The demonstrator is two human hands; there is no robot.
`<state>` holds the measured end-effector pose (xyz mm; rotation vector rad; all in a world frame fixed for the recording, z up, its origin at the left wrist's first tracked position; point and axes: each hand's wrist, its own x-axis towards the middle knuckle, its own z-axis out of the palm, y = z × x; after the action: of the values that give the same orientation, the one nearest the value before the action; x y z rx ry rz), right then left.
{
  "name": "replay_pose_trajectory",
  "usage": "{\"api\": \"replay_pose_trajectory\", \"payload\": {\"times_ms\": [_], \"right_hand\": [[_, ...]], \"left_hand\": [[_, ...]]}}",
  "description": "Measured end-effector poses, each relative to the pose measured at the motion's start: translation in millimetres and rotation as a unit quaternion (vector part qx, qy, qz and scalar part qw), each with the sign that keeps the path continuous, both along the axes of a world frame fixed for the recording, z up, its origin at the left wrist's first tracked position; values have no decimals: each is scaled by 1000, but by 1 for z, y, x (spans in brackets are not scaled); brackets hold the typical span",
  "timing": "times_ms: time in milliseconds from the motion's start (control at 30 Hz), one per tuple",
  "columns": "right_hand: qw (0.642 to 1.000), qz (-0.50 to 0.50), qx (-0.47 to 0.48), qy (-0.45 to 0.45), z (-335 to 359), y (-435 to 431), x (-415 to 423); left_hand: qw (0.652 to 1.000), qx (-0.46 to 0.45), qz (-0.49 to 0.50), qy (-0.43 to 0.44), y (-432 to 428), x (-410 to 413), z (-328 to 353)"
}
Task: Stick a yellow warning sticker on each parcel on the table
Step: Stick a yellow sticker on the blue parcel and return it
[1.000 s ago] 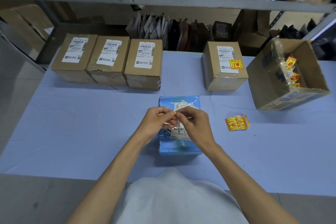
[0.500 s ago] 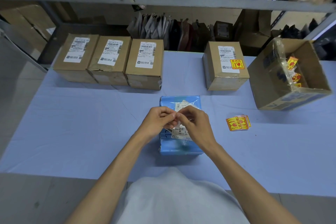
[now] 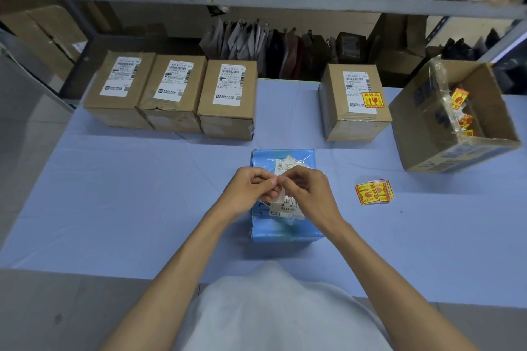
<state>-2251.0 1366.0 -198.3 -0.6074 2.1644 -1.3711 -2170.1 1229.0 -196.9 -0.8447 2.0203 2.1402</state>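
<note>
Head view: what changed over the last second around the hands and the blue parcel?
Hardly anything. The left hand and right hand stay fingertip to fingertip over the blue parcel; a yellow speck that showed between them a second ago is now hidden, so what they pinch cannot be told. The cardboard parcels, loose stickers and open carton stayed put.

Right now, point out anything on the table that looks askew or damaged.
The open cardboard box at the right looks tilted, with loose yellow stickers inside. The middle box of the left row has a crumpled front edge.
</note>
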Motion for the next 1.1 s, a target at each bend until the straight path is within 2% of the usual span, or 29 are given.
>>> {"api": "replay_pose_trajectory", "payload": {"times_ms": [1100], "right_hand": [[1000,15,6,22,0,-1,-5]], "left_hand": [[1000,-20,-5,4,0,-2,-4]]}}
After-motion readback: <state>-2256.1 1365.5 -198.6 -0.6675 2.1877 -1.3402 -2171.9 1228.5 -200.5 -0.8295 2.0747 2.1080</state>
